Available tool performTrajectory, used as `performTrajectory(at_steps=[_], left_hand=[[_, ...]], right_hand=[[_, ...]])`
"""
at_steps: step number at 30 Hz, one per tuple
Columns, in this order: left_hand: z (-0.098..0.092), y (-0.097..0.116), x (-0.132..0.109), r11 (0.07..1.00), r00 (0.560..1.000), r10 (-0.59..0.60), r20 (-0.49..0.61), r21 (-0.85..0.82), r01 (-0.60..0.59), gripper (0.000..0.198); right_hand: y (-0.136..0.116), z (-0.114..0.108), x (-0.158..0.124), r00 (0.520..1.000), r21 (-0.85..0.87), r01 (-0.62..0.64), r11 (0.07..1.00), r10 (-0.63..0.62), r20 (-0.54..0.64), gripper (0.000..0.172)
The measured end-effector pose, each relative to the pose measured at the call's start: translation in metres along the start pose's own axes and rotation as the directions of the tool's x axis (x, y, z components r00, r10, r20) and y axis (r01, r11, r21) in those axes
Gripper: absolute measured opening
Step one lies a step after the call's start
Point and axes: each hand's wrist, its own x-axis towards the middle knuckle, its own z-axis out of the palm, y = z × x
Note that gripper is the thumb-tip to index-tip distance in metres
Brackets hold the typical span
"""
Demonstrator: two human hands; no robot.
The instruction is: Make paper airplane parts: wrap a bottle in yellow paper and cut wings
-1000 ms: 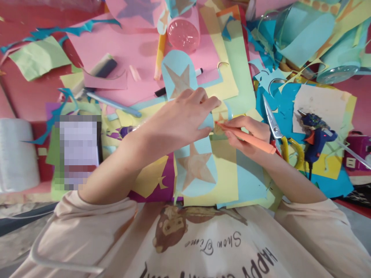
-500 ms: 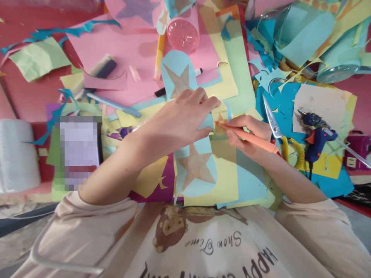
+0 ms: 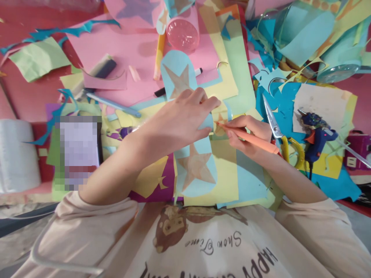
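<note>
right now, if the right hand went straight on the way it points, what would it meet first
Likely the left hand, pressing the blue strip just past the orange pen tip.

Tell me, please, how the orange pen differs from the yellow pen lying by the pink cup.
The orange pen sits in the grip of the right hand, tip on the paper; the yellow pen lies loose, untouched. The orange pen slants sideways; the yellow pen points almost straight away. Both are slim.
</note>
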Motion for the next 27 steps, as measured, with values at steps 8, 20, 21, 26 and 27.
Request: performTrajectory(at_steps=[8, 20, 21, 26, 27], left_hand=[[-0.001, 0.000, 0.001, 0.999, 0.999, -0.022, 0.041, -0.047, 0.024, 0.045], [-0.002, -0.002, 0.002, 0.998, 0.998, -0.030, 0.052, -0.046, 0.032, 0.049], [-0.002, -0.003, 0.003, 0.997, 0.998, -0.036, 0.051, -0.059, 0.039, 0.050], [-0.003, -0.010, 0.006, 0.990, 0.998, -0.040, 0.058, -0.136, 0.047, 0.052], [-0.003, -0.011, 0.006, 0.989, 0.998, -0.036, 0.058, -0.142, 0.044, 0.052]], right_hand=[[-0.001, -0.001, 0.001, 1.000, 0.024, 0.013, 1.000, -0.013, 0.001, 0.004], [0.007, 0.000, -0.002, 0.990, 0.046, 0.019, 0.999, -0.013, -0.141, 0.002], [0.009, 0.000, -0.002, 0.986, 0.065, 0.009, 0.998, 0.001, -0.166, 0.002], [0.016, 0.000, -0.001, 0.978, 0.131, 0.025, 0.991, 0.003, -0.210, 0.003], [0.016, 0.000, -0.001, 0.981, 0.132, 0.043, 0.990, -0.017, -0.193, 0.005]])
